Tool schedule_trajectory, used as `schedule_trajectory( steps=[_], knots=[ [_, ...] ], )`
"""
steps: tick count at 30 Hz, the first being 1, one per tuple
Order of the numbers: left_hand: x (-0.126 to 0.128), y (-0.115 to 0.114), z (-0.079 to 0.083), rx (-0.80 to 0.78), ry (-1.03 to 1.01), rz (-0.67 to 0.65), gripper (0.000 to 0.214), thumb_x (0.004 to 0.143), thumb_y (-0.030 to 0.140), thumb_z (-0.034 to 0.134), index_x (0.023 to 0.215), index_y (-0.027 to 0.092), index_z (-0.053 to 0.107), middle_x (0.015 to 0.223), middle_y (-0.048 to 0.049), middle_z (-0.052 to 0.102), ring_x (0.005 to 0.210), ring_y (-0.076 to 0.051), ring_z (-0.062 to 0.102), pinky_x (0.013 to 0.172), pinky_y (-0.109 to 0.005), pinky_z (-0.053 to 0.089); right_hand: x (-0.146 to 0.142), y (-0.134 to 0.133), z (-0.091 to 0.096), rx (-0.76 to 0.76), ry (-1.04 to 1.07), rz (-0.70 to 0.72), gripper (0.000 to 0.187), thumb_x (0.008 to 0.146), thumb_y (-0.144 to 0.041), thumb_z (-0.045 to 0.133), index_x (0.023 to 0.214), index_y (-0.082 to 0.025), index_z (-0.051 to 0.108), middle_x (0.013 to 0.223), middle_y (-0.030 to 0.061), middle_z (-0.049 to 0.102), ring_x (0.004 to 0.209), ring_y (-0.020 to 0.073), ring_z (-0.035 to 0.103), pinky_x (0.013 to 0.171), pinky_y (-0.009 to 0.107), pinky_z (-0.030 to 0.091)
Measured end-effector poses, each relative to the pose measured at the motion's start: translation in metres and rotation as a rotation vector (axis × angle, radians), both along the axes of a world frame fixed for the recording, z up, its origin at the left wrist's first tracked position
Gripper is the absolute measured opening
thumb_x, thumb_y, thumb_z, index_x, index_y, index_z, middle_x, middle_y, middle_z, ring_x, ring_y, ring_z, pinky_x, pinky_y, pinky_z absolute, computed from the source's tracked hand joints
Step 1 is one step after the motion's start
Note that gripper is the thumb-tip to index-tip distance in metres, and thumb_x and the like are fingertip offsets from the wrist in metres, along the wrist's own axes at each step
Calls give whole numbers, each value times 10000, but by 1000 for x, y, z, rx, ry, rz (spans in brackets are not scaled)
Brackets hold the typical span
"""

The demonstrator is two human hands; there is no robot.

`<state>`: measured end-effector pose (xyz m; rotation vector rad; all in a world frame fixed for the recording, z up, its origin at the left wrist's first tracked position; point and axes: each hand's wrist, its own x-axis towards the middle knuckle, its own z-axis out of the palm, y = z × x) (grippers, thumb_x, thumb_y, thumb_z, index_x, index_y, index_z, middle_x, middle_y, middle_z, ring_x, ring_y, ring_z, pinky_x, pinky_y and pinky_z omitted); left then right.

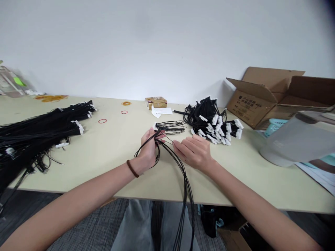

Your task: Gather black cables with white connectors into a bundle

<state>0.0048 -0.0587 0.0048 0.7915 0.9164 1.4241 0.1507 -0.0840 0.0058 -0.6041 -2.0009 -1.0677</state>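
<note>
My left hand (pixel 148 150) grips a bundle of thin black cables (pixel 171 153) where they fold over; a brown band sits on that wrist. The cable loops (pixel 170 127) fan out on the table just beyond the fingers, and the long ends trail off the front edge toward my lap. My right hand (pixel 195 151) lies flat beside the bundle, fingers together, its fingertips touching the strands.
A long pile of black cables with white connectors (pixel 42 129) covers the left of the cream table (pixel 104 157). A tied heap of coiled cables (pixel 211 122) lies behind my right hand. Red rubber bands (pixel 102 121), a small box (pixel 156 102), a cardboard carton (pixel 272 96) and a grey jug (pixel 295 139) stand around.
</note>
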Motion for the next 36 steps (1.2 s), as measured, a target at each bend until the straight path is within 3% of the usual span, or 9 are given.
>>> schedule_trajectory(
  steps=[27,36],
  knots=[
    [0,-2,1,20,-11,7,200,834,319,455,794,135,525,841,-70,645,715,-117,604,614,-234,454,0,2,-5,-55,93,7,37,784,-165,577,768,-170,544,548,-34,518,513,83,423,500,259,266],
    [0,2,-2,36,-34,15,199,838,316,451,823,132,529,853,-65,637,713,-122,606,588,-233,458,-3,1,-1,-130,65,-126,74,808,-125,489,754,-174,502,598,-3,521,581,116,434,548,263,268]
  ],
)
